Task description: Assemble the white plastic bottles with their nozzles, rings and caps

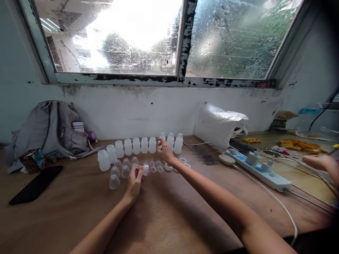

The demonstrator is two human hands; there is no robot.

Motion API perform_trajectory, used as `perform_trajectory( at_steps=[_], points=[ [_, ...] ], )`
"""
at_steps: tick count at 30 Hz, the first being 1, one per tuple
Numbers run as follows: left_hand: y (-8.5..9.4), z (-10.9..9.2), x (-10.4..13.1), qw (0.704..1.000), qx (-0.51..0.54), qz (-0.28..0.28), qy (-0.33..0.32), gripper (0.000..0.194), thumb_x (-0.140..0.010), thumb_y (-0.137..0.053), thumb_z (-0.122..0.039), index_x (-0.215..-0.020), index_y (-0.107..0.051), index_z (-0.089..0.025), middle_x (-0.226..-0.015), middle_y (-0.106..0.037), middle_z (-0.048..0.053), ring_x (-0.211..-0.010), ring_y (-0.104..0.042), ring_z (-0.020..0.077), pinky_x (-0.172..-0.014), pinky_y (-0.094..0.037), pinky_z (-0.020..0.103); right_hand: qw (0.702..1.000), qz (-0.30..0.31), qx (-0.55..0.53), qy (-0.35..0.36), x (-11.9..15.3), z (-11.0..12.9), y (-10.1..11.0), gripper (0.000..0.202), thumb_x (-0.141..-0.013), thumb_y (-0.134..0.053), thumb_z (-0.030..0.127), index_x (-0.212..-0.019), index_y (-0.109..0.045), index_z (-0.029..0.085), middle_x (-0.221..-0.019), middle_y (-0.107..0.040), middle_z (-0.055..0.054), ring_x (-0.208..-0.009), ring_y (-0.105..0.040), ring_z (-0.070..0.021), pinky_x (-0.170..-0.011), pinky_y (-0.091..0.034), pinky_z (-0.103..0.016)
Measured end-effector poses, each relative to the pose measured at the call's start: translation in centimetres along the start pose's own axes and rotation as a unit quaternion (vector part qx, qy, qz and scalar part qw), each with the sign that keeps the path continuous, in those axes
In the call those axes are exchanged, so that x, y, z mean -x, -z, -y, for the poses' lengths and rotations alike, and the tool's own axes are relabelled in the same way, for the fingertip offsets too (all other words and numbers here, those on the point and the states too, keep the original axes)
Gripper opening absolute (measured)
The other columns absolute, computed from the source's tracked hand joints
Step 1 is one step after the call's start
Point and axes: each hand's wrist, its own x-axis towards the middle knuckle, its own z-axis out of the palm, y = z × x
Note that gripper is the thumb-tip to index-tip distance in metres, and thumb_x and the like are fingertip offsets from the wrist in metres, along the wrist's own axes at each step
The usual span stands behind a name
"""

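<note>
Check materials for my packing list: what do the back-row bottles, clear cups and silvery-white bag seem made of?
Bottles: milky, translucent and matte, so probably plastic or silicone.
Clear cups: see-through with glints, likely glossy, hard plastic.
Silvery-white bag: shiny and creased, perhaps plastic film or foil.

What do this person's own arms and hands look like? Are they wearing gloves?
No gloves: the left hand and right hand are bare. The left arm and right arm look slim, with no sleeve, watch or bracelet showing. I can't tell about rings.
</note>
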Motion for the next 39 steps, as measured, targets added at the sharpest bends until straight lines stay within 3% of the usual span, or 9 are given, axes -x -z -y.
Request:
perform_trajectory(
  at_steps=[5, 10, 17, 20, 24, 29, 33, 36, 39],
  points=[
    [0.0, -0.2, -0.1, 1.000, 0.004, -0.006, 0.008, 0.031, -0.076, -0.046, -0.047, -0.085, -0.049, -0.017, -0.076, -0.054, 0.003, -0.070, -0.052, 0.0159, -0.053, -0.044, 0.024, 0.999, 0.028, 0.028, -0.023, -3.9, -1.0, -2.3, 0.046, -0.066, -0.047, 0.012, -0.112, -0.047, 0.019, -0.082, -0.056, -0.008, -0.073, -0.052, -0.0202, -0.065, -0.040, -0.030],
    [-0.2, -0.3, 0.1, 1.000, 0.013, -0.001, 0.007, 0.033, -0.075, -0.046, -0.048, -0.084, -0.050, -0.017, -0.076, -0.055, 0.004, -0.069, -0.053, 0.0164, -0.052, -0.044, 0.024, 0.999, 0.008, 0.025, -0.023, -3.4, -1.3, -2.9, 0.025, -0.072, -0.045, 0.016, -0.095, -0.054, 0.017, -0.076, -0.055, -0.006, -0.070, -0.051, -0.0185, -0.063, -0.039, -0.030],
    [-0.3, -0.3, 0.5, 1.000, 0.003, -0.008, 0.001, 0.034, -0.076, -0.045, -0.049, -0.088, -0.049, -0.017, -0.078, -0.056, 0.004, -0.069, -0.054, 0.0171, -0.053, -0.045, 0.026, 0.998, -0.040, -0.012, 0.037, -0.1, 0.3, 1.8, 0.015, -0.076, -0.048, 0.028, -0.086, -0.056, 0.020, -0.092, -0.050, -0.005, -0.075, -0.051, -0.0140, -0.067, -0.041, -0.026],
    [-0.3, -0.2, 0.5, 1.000, 0.001, -0.020, -0.003, 0.035, -0.076, -0.045, -0.050, -0.088, -0.048, -0.017, -0.077, -0.055, 0.003, -0.069, -0.054, 0.0171, -0.052, -0.045, 0.026, 0.986, -0.088, -0.116, 0.086, 1.9, 1.2, 4.2, 0.015, -0.075, -0.052, 0.031, -0.083, -0.055, 0.019, -0.098, -0.051, -0.005, -0.088, -0.051, -0.0172, -0.072, -0.042, -0.029],
    [-0.4, -0.2, 0.6, 1.000, -0.006, -0.019, 0.000, 0.034, -0.076, -0.044, -0.049, -0.088, -0.048, -0.017, -0.077, -0.055, 0.003, -0.069, -0.055, 0.0170, -0.052, -0.045, 0.025, 0.971, -0.034, -0.223, 0.080, 5.2, 1.7, 5.7, 0.018, -0.076, -0.052, 0.033, -0.088, -0.049, 0.020, -0.088, -0.057, -0.003, -0.081, -0.055, -0.0153, -0.070, -0.044, -0.029],
    [-0.4, 0.0, 0.6, 1.000, -0.010, -0.011, -0.007, 0.034, -0.077, -0.044, -0.048, -0.088, -0.048, -0.017, -0.080, -0.056, 0.004, -0.071, -0.056, 0.0177, -0.052, -0.045, 0.026, 0.972, 0.002, -0.213, 0.100, 8.7, 1.3, 4.7, 0.024, -0.075, -0.055, 0.029, -0.096, -0.047, 0.021, -0.094, -0.056, -0.004, -0.086, -0.055, -0.0159, -0.075, -0.044, -0.030],
    [-0.6, 0.3, 0.6, 1.000, -0.010, -0.010, -0.012, 0.035, -0.077, -0.044, -0.049, -0.087, -0.048, -0.016, -0.077, -0.056, 0.004, -0.069, -0.056, 0.0181, -0.051, -0.045, 0.026, 0.965, 0.027, -0.244, 0.092, 9.9, 0.4, 3.6, 0.039, -0.072, -0.059, 0.029, -0.105, -0.039, 0.022, -0.098, -0.055, -0.005, -0.091, -0.054, -0.0167, -0.079, -0.043, -0.032],
    [-0.7, 0.5, 0.6, 1.000, -0.004, -0.007, -0.009, 0.034, -0.077, -0.045, -0.048, -0.087, -0.048, -0.016, -0.078, -0.055, 0.004, -0.068, -0.056, 0.0179, -0.051, -0.045, 0.026, 0.952, 0.092, -0.284, 0.068, 10.3, -0.1, 3.0, 0.058, -0.067, -0.065, 0.031, -0.113, -0.031, 0.022, -0.101, -0.055, -0.007, -0.094, -0.054, -0.0184, -0.082, -0.041, -0.035],
    [-0.8, 0.5, 0.6, 1.000, 0.009, -0.008, -0.003, 0.033, -0.077, -0.045, -0.048, -0.086, -0.048, -0.017, -0.080, -0.054, 0.004, -0.069, -0.055, 0.0175, -0.051, -0.046, 0.025, 0.929, 0.160, -0.331, 0.039, 10.8, -0.6, 2.4, 0.058, -0.066, -0.065, 0.035, -0.111, -0.030, 0.022, -0.102, -0.056, -0.009, -0.094, -0.054, -0.0200, -0.081, -0.042, -0.036]
  ],
)
